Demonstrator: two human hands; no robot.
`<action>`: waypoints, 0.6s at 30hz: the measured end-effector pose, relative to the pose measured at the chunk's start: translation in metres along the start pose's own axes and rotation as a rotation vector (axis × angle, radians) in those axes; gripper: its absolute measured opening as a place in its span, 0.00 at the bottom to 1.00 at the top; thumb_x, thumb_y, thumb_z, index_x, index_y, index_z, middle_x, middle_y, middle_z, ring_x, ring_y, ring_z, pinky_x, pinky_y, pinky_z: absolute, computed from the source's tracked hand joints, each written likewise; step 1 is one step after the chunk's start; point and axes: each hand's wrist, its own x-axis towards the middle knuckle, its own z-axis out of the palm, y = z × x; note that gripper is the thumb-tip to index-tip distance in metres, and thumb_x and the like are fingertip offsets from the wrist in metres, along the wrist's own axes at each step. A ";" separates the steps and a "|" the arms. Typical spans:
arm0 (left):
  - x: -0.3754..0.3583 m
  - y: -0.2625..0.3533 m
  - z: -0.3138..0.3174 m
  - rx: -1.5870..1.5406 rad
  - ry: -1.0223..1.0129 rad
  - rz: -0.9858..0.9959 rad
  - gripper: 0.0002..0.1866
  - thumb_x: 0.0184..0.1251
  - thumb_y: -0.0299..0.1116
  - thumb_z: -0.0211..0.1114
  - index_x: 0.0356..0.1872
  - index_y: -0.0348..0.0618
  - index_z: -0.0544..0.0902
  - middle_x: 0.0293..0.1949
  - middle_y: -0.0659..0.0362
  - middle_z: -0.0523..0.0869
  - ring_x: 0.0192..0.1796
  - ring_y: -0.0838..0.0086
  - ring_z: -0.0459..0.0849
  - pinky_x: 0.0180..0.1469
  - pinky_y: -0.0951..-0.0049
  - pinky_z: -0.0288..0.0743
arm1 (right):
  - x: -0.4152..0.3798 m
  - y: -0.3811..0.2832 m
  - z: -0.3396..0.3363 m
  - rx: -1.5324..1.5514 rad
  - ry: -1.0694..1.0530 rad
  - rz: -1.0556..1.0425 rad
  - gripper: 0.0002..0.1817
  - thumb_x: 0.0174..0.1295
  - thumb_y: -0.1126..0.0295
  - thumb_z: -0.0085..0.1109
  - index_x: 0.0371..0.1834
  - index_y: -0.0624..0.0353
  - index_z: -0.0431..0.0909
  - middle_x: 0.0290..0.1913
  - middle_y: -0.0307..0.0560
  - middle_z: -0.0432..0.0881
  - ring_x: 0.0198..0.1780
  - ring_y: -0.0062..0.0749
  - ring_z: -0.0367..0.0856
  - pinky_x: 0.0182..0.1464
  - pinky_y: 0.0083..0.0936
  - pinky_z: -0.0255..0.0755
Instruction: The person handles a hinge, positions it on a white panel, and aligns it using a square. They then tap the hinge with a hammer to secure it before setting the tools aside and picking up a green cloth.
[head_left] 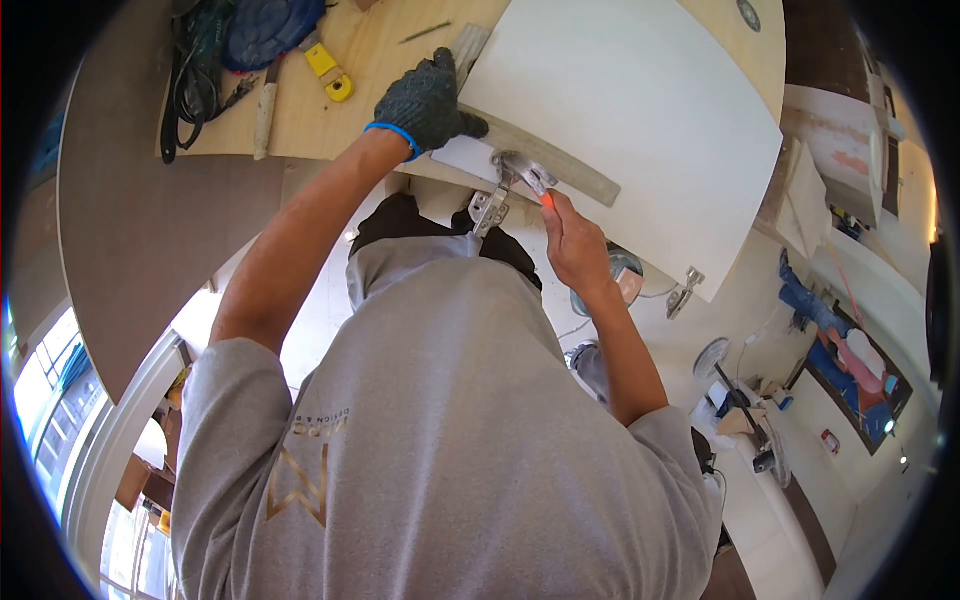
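Observation:
My right hand [578, 240] is bare and wrapped round the orange handle of a hammer [527, 172]. The hammer's metal head is over a metal hinge [488, 208] at the near edge of a white panel [630, 100]. My left hand [422, 102], in a dark glove with a blue cuff, lies at the panel's left corner, with its thumb on a long grey strip [560, 168]; whether its fingers grip anything is hard to see. A second hinge [685, 292] sits at the panel's right near corner.
On the wooden table [300, 115] at the upper left are a power tool with a coiled cord [195, 90], a blue bag [265, 35], a yellow tool [328, 70] and a light-handled tool [265, 120]. A fan [712, 358] stands at the right.

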 end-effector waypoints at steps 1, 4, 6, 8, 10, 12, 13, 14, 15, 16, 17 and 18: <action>0.000 0.000 0.000 -0.004 0.007 0.001 0.60 0.47 0.54 0.83 0.74 0.26 0.60 0.58 0.32 0.81 0.59 0.40 0.83 0.61 0.50 0.78 | -0.001 0.001 0.002 0.019 0.037 -0.030 0.14 0.77 0.61 0.52 0.59 0.52 0.76 0.35 0.59 0.86 0.38 0.62 0.85 0.39 0.50 0.77; -0.001 -0.001 0.002 -0.007 0.016 0.000 0.59 0.47 0.53 0.83 0.73 0.27 0.60 0.58 0.32 0.81 0.59 0.40 0.83 0.61 0.50 0.78 | 0.001 -0.002 -0.003 -0.003 -0.065 0.051 0.14 0.77 0.61 0.52 0.59 0.52 0.76 0.36 0.60 0.86 0.40 0.61 0.85 0.40 0.50 0.77; -0.001 -0.001 0.003 -0.011 0.023 0.000 0.59 0.47 0.53 0.83 0.73 0.27 0.61 0.58 0.32 0.81 0.59 0.40 0.83 0.61 0.50 0.78 | -0.006 -0.001 -0.003 0.042 -0.041 0.072 0.14 0.77 0.61 0.52 0.59 0.52 0.76 0.37 0.60 0.86 0.40 0.61 0.85 0.40 0.49 0.77; -0.001 -0.001 0.003 -0.023 0.034 -0.004 0.59 0.47 0.53 0.83 0.73 0.27 0.61 0.57 0.32 0.81 0.59 0.40 0.83 0.60 0.50 0.78 | -0.006 0.004 -0.003 0.038 -0.025 0.070 0.14 0.77 0.61 0.52 0.60 0.52 0.76 0.37 0.60 0.86 0.40 0.61 0.85 0.40 0.49 0.77; -0.001 -0.002 0.002 -0.016 0.025 -0.009 0.59 0.47 0.53 0.83 0.73 0.27 0.61 0.57 0.32 0.81 0.59 0.41 0.83 0.60 0.50 0.78 | -0.008 0.007 -0.002 -0.016 -0.016 0.059 0.14 0.77 0.61 0.52 0.60 0.52 0.76 0.37 0.60 0.86 0.40 0.62 0.84 0.40 0.50 0.77; 0.001 -0.001 0.003 -0.013 0.026 0.003 0.59 0.47 0.53 0.83 0.73 0.27 0.61 0.57 0.31 0.81 0.58 0.41 0.83 0.60 0.50 0.78 | -0.006 0.005 -0.006 -0.005 -0.028 0.060 0.14 0.77 0.61 0.52 0.59 0.52 0.76 0.37 0.60 0.85 0.39 0.62 0.84 0.40 0.50 0.76; 0.001 -0.003 0.006 -0.011 0.030 0.011 0.59 0.47 0.53 0.83 0.73 0.26 0.60 0.57 0.31 0.81 0.58 0.41 0.84 0.60 0.50 0.78 | -0.006 0.004 -0.007 0.003 -0.035 0.059 0.14 0.77 0.61 0.52 0.59 0.52 0.76 0.36 0.60 0.85 0.39 0.62 0.84 0.39 0.50 0.76; 0.002 -0.005 0.007 -0.010 0.034 0.016 0.59 0.47 0.52 0.83 0.73 0.26 0.60 0.57 0.31 0.81 0.58 0.41 0.84 0.60 0.50 0.78 | -0.007 0.003 -0.006 0.015 -0.023 0.067 0.14 0.78 0.60 0.51 0.59 0.52 0.76 0.36 0.60 0.85 0.38 0.62 0.84 0.39 0.50 0.76; 0.001 -0.003 0.003 -0.009 0.025 0.007 0.59 0.48 0.52 0.83 0.73 0.25 0.60 0.56 0.31 0.81 0.58 0.41 0.84 0.60 0.50 0.79 | -0.008 0.003 -0.005 0.027 -0.013 0.071 0.14 0.78 0.60 0.51 0.59 0.52 0.76 0.35 0.60 0.85 0.38 0.62 0.84 0.39 0.51 0.76; -0.001 0.000 0.000 -0.009 0.013 -0.003 0.59 0.48 0.52 0.83 0.73 0.25 0.59 0.56 0.30 0.81 0.58 0.40 0.84 0.59 0.50 0.79 | -0.009 0.003 -0.004 0.041 -0.005 0.077 0.14 0.78 0.60 0.51 0.59 0.52 0.76 0.35 0.60 0.85 0.38 0.62 0.84 0.38 0.51 0.76; -0.003 0.003 -0.002 -0.009 -0.002 -0.010 0.59 0.48 0.52 0.83 0.73 0.24 0.59 0.56 0.30 0.81 0.58 0.40 0.84 0.59 0.50 0.79 | -0.008 0.002 -0.003 0.016 -0.021 0.082 0.14 0.78 0.60 0.51 0.59 0.52 0.75 0.35 0.60 0.85 0.38 0.62 0.84 0.38 0.51 0.76; -0.003 0.003 0.000 -0.005 -0.002 -0.017 0.60 0.48 0.53 0.83 0.73 0.24 0.58 0.55 0.30 0.81 0.57 0.40 0.84 0.59 0.50 0.79 | -0.007 0.002 -0.003 -0.009 -0.034 0.086 0.14 0.78 0.60 0.51 0.59 0.52 0.75 0.35 0.59 0.85 0.38 0.62 0.84 0.38 0.51 0.76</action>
